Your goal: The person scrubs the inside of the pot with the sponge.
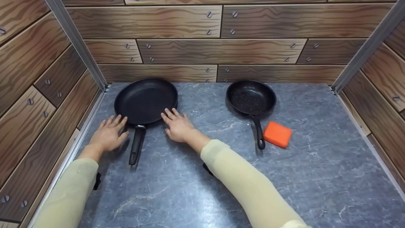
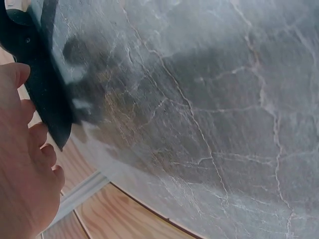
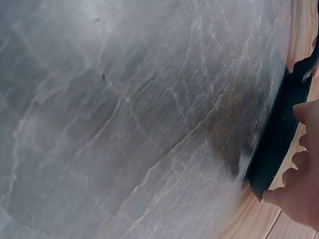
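A large black frying pan [image 1: 145, 101] lies flat at the back left of the table, with its handle [image 1: 136, 147] toward me. Beside the pan's left front edge is my left hand [image 1: 109, 133], palm down with fingers spread. My right hand [image 1: 178, 126] reaches to the pan's right front edge, fingers extended, fingertips at the rim. Between the two hands runs the handle, which neither one holds. The left wrist view shows the left fingers [image 2: 39, 134] close against the pan's side [image 2: 47, 94]. In the right wrist view, the right fingers [image 3: 299, 159] are at the pan's side [image 3: 276, 144].
To the right stands a smaller black frying pan [image 1: 251, 96], its handle pointing toward me. An orange sponge [image 1: 277, 134] lies next to that handle. Wood-patterned walls [image 1: 218, 50] enclose the grey marbled table [image 1: 190, 183] at the back and sides.
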Motion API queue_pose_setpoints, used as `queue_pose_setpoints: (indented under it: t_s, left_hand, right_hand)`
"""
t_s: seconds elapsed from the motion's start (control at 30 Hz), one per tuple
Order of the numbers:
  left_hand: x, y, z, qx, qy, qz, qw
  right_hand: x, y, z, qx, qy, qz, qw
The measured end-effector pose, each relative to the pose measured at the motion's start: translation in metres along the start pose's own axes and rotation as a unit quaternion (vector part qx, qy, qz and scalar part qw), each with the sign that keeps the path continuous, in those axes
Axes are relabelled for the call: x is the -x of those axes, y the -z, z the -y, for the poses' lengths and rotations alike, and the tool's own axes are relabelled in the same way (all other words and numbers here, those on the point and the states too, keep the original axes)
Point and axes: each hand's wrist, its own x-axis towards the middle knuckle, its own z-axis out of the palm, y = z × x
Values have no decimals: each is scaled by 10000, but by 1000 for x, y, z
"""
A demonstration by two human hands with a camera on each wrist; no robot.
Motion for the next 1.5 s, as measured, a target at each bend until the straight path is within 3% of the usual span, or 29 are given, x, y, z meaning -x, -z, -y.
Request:
queue_pose_setpoints:
  t_s: [0.23, 0.83, 1.5]
  left_hand:
    - [0, 0, -1, 65, 1, -7, 10000]
    - [4, -4, -15, 134, -109, -166, 9997]
    - [10, -9, -43, 138, -413, -258, 9987]
  right_hand:
    - [0, 0, -2, 20, -61, 159, 9999]
    - [6, -1, -13, 106, 101, 69, 9999]
    - [36, -2, -40, 82, 560, -69, 9984]
